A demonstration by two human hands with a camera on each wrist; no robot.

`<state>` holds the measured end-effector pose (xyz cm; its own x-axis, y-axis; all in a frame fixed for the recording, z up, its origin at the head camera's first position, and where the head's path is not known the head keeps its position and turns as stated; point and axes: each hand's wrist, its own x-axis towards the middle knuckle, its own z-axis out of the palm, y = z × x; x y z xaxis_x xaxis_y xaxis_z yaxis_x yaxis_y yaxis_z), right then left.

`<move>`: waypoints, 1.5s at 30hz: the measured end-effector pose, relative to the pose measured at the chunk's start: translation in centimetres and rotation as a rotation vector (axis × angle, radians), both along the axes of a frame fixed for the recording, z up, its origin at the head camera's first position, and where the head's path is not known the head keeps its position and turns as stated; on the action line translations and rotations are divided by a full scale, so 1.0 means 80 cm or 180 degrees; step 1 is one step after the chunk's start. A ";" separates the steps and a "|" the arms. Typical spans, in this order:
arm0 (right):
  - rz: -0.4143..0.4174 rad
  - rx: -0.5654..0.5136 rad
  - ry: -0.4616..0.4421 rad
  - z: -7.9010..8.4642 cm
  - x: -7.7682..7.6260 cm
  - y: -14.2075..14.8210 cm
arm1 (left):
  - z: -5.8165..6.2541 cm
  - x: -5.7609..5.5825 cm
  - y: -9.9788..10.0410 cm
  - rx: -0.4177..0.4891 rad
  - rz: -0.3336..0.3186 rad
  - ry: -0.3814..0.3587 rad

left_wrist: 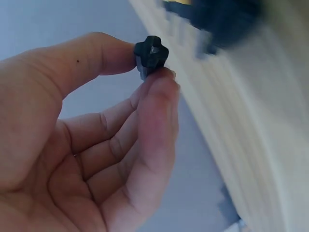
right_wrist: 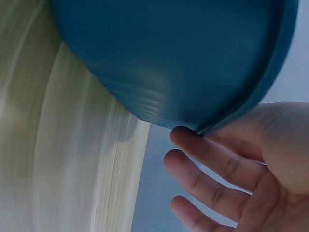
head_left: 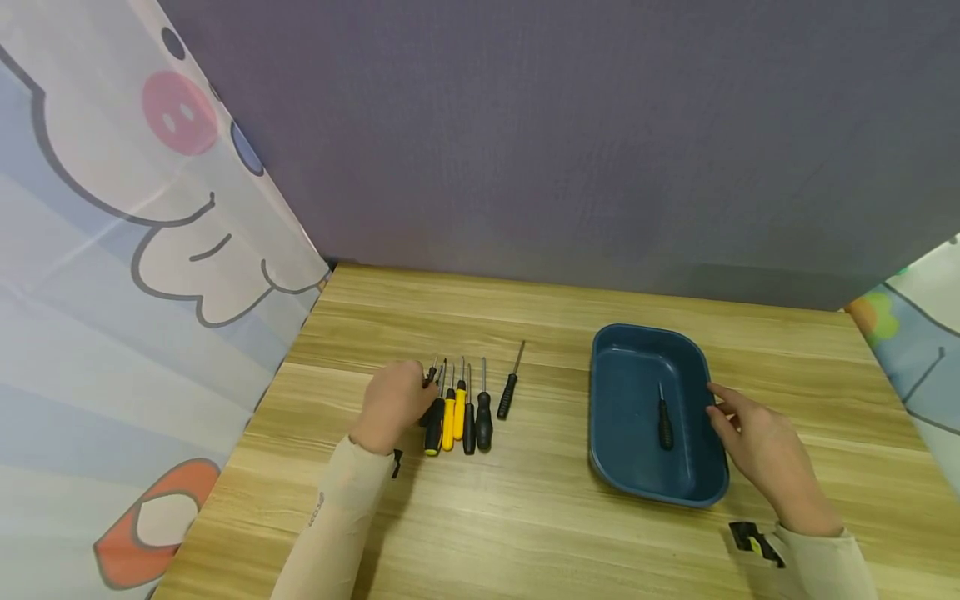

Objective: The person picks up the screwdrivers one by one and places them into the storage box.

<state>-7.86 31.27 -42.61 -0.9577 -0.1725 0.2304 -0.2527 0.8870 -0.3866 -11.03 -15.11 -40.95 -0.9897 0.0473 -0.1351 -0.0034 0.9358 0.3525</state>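
Observation:
My left hand (head_left: pixel 392 406) pinches a small black screwdriver (left_wrist: pixel 151 54) by its fluted handle, between thumb and fingertips. It is over the left end of a row of screwdrivers: a black one with a yellow-green end (head_left: pixel 433 432), two yellow-handled ones and black-handled ones. One slim black screwdriver (head_left: pixel 507 395) lies slightly apart to the right. My right hand (head_left: pixel 772 454) holds the right rim of a blue plastic tray (head_left: pixel 595 400), a fingertip (right_wrist: pixel 186 134) at the outer wall and the thumb largely hidden behind it. Inside the tray lies a small black screwdriver (head_left: pixel 665 427).
The wooden tabletop (head_left: pixel 525 533) meets a grey panel (head_left: pixel 525 150) along its back edge. A cartoon-printed cloth (head_left: pixel 90 350) hangs at the left, and more printed cloth shows at the far right. Small black straps sit by both wrists.

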 end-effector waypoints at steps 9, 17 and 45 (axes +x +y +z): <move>-0.0008 -0.0026 0.0018 -0.001 0.000 0.000 | 0.021 -0.018 0.041 0.0349 -0.0409 0.0071; -0.0008 -0.0021 0.0034 0.001 -0.001 0.000 | 0.045 -0.041 0.094 0.0322 -0.0841 0.0099; 0.0053 0.0009 0.0123 0.000 -0.003 0.001 | 0.042 -0.046 0.313 0.0223 -0.1803 0.0105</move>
<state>-8.07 31.32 -42.59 -0.9451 -0.1891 0.2666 -0.2822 0.8835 -0.3738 -14.69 9.97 -37.56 -0.8109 0.5794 -0.0819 0.5040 0.7627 0.4053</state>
